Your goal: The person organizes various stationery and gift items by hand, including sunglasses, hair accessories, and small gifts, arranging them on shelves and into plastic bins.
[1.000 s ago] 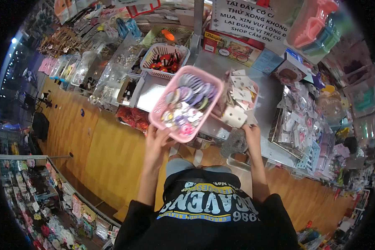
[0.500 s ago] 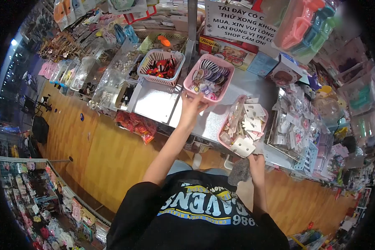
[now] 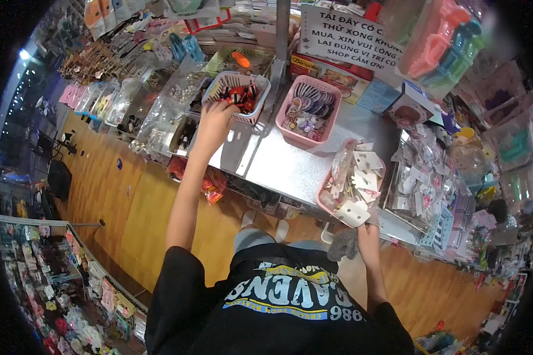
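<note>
My left hand (image 3: 218, 120) is at the near left rim of a blue-and-white plastic basket (image 3: 262, 106), its fingers curled over the edge. Red and black small items (image 3: 243, 97) lie in that basket. To its right, a pink basket (image 3: 308, 140) of round, shiny packaged trinkets (image 3: 311, 100) stands on the metal counter. My right hand (image 3: 369, 232) is closed by the near corner of a second pink basket (image 3: 324, 198), which holds white earring cards (image 3: 367, 161). A grey fuzzy cloth (image 3: 343, 244) hangs beside the right hand, its gripped part hidden.
A metal post (image 3: 282, 41) rises behind the baskets, beside a printed sign (image 3: 349, 38). Bagged trinkets (image 3: 417, 171) crowd the counter's right side. Red packets (image 3: 213, 186) hang below its front edge (image 3: 260, 186). A rack of accessories (image 3: 59, 278) stands at lower left.
My left hand has let go of the pink trinket basket and moved left to the blue-and-white basket. My right hand stays by the pink basket of earring cards. The view has shifted slightly.
</note>
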`<act>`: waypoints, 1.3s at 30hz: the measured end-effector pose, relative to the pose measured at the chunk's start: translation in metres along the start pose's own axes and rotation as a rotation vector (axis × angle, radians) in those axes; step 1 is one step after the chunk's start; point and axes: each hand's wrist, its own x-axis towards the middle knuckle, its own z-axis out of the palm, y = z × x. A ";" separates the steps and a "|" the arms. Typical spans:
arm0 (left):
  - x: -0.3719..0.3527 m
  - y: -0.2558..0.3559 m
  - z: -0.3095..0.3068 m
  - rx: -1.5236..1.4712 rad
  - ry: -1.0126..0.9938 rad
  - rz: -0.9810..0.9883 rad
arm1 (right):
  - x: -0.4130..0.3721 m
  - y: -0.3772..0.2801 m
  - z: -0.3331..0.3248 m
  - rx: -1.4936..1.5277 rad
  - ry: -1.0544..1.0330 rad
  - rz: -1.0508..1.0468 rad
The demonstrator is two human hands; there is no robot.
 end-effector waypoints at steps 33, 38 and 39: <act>0.085 -0.084 -0.050 -1.573 -0.394 -0.653 | 0.220 -0.178 0.069 -0.330 -0.620 -0.197; 0.083 -0.113 -0.037 -1.549 -0.418 -0.691 | 0.275 -0.187 0.109 -0.345 -0.801 -0.331; 0.078 -0.121 -0.029 -1.546 -0.460 -0.698 | 0.284 -0.177 0.115 -0.390 -0.785 -0.333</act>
